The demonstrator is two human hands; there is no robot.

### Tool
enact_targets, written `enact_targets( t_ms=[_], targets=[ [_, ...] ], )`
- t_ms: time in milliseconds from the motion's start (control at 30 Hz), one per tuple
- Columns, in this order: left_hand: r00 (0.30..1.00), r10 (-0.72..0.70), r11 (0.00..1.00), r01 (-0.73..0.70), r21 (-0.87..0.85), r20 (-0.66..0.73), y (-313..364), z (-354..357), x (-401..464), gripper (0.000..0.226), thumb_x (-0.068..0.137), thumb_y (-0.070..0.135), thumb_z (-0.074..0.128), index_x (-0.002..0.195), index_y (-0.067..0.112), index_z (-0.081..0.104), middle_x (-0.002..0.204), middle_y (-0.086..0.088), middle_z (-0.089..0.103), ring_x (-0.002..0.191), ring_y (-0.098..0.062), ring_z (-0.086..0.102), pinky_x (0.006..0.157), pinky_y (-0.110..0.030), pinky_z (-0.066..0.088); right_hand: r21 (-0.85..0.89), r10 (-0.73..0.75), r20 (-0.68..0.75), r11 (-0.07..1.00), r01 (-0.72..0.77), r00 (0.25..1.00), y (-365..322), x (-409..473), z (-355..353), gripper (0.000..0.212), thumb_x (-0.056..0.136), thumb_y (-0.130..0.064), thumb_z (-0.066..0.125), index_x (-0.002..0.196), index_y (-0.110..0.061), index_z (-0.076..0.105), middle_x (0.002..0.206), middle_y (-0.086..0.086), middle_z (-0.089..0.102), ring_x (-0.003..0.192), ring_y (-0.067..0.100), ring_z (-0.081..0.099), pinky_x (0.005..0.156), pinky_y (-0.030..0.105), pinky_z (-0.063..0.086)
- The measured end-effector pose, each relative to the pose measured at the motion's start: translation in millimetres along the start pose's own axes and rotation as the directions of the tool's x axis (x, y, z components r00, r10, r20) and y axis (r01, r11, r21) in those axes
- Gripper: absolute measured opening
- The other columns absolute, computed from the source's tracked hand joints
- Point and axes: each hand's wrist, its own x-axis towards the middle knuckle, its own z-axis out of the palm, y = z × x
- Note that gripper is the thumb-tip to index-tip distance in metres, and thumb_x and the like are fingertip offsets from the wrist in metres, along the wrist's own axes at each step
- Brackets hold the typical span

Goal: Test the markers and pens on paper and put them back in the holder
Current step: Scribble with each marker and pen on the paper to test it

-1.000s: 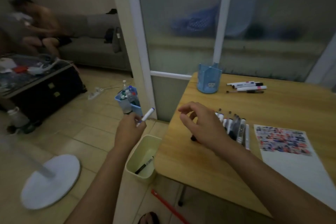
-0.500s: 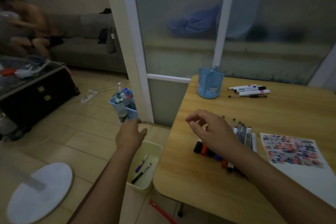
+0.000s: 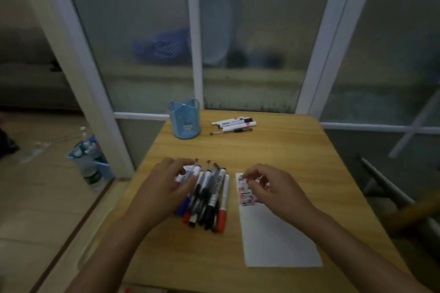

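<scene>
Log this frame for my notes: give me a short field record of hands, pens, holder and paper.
left hand: on the near pile of pens, fingers curled over one; grip unclear
right hand: above the paper, fingers loosely curled, holding nothing
holder: upright at the table's far side; no pens stick out
far pens: lying right of the holder
paper: scribbles at its far end

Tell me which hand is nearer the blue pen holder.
Left. The left hand rests on the pile of markers, almost straight below the blue pen holder; the right hand hovers over the paper, further right.
</scene>
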Motion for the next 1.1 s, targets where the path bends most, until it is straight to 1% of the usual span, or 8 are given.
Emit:
enact_targets(
  t_ms=[133,200,267,433,600,700,833,1100],
  targets=[
    [0.989,0.078,0.982,-0.098,0.160,0.126,29,38,-2,0.048,0.092,0.054,0.052,0.137,0.042,0.045,0.127,0.009,0.043,0.116,-0.008,0.040,0.091,-0.024,0.042,-0.038,0.056,-0.031,0.998,-0.057,0.998,39,-17,-19,0.014,0.096,-0.024,0.062,0.104,-0.032,0.069,0.093,-0.020,0.065,0.081,0.002,0.061,0.067,0.021,0.048],
    [0.978,0.105,0.974,-0.138,0.181,0.180,38,47,-2,0.054,0.091,0.057,0.051,0.142,0.043,0.039,0.138,0.009,0.038,0.123,-0.008,0.036,0.097,-0.026,0.042,-0.055,0.056,-0.025,0.997,-0.057,0.998,49,-16,-20,0.015,0.096,-0.025,0.062,0.107,-0.032,0.068,0.095,-0.020,0.065,0.080,0.002,0.061,0.068,0.023,0.051],
    [0.970,0.124,0.972,-0.161,0.171,0.207,42,52,4,0.055,0.092,0.056,0.050,0.144,0.044,0.036,0.142,0.010,0.034,0.127,-0.009,0.033,0.101,-0.027,0.040,-0.109,0.055,-0.022,0.992,-0.057,0.998,53,-5,-18,0.017,0.096,-0.027,0.061,0.111,-0.033,0.067,0.099,-0.019,0.064,0.080,0.003,0.060,0.070,0.029,0.054],
    [0.972,0.153,0.975,-0.178,0.133,0.175,33,48,31,0.050,0.095,0.049,0.050,0.142,0.046,0.036,0.135,0.013,0.039,0.122,-0.005,0.032,0.095,-0.024,0.034,-0.309,0.001,0.014,0.951,0.003,1.000,43,62,-7,0.026,0.097,-0.029,0.058,0.122,-0.031,0.059,0.117,-0.013,0.059,0.091,0.003,0.053,0.076,0.026,0.047],
    [0.969,0.156,0.983,-0.172,0.071,0.191,9,32,44,0.049,0.095,0.051,0.049,0.142,0.048,0.035,0.126,0.016,0.041,0.113,-0.002,0.034,0.089,-0.023,0.040,-0.423,-0.046,0.003,0.905,0.044,0.999,36,147,19,0.032,0.096,-0.028,0.058,0.128,-0.028,0.058,0.130,-0.006,0.058,0.109,0.013,0.057,0.084,0.033,0.052],
    [0.972,0.146,0.985,-0.160,0.064,0.182,-4,26,48,0.048,0.095,0.051,0.047,0.142,0.048,0.034,0.123,0.017,0.041,0.112,-0.001,0.034,0.086,-0.021,0.038,-0.411,-0.068,-0.004,0.910,0.060,0.998,32,184,35,0.028,0.097,-0.025,0.057,0.124,-0.026,0.060,0.126,-0.003,0.059,0.108,0.017,0.059,0.082,0.035,0.052],
    [0.973,0.152,0.981,-0.169,0.092,0.175,-21,20,47,0.049,0.097,0.049,0.045,0.144,0.044,0.035,0.121,0.016,0.041,0.110,-0.002,0.035,0.086,-0.019,0.035,-0.369,-0.061,-0.043,0.928,0.041,0.997,30,218,54,0.017,0.097,-0.024,0.060,0.114,-0.026,0.063,0.117,-0.004,0.061,0.100,0.015,0.059,0.081,0.035,0.053],
    [0.971,0.156,0.977,-0.180,0.119,0.183,-37,10,39,0.050,0.098,0.051,0.041,0.146,0.047,0.028,0.123,0.023,0.036,0.112,0.002,0.031,0.092,-0.018,0.037,-0.432,-0.029,0.018,0.901,0.034,0.999,39,244,61,0.011,0.092,-0.028,0.068,0.101,-0.025,0.063,0.107,-0.006,0.061,0.095,0.014,0.056,0.083,0.038,0.053]
  ],
)
